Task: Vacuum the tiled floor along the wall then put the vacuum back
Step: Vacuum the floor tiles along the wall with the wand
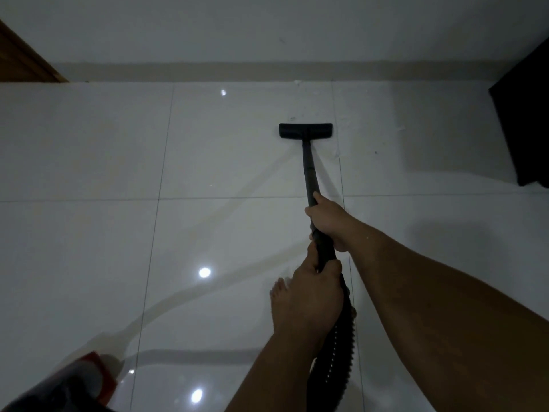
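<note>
You steer the light, rigid vacuum wand [309, 171] with your right hand [326, 221] and left hand [315, 289] both clenched around it, 2 grips above the floor head [305, 131] near the wall [267, 31].

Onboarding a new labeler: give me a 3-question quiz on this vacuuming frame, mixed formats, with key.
1. True or false: the floor head is pressed against the skirting.
2. Multiple choice: which hand grips higher up the wand, nearer the floor head? A) left hand B) right hand C) neither, only one hand is on it.
3. Fill in: the ribbed ___ trails down from the lower grip toward the bottom edge.

Key:
1. False, a strip of tile lies between them.
2. B
3. hose
</note>
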